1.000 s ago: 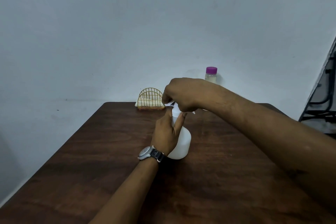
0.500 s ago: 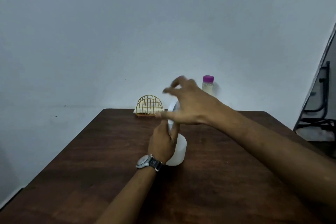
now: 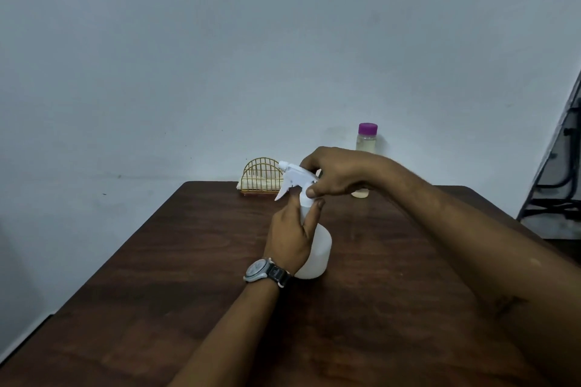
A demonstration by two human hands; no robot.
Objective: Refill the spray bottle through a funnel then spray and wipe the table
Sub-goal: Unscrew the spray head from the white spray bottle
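A white spray bottle (image 3: 319,253) stands upright in the middle of the dark wooden table (image 3: 188,292). My left hand (image 3: 290,234), with a watch on its wrist, is wrapped around the bottle's neck and shoulder. My right hand (image 3: 334,176) grips the white trigger head (image 3: 294,176) on top of the bottle, whose nozzle points left. A clear bottle with a purple cap (image 3: 366,143), holding pale liquid, stands at the table's far edge behind my right wrist. No funnel is in view.
A gold wire holder (image 3: 261,176) with a pale cloth in it sits at the table's back edge against the grey wall. A dark metal frame (image 3: 556,185) stands off the table's right side.
My right hand, which had its fingers spread above the bottle, has closed on the trigger head again. The nozzle now shows, pointing left. My left hand has kept its hold.
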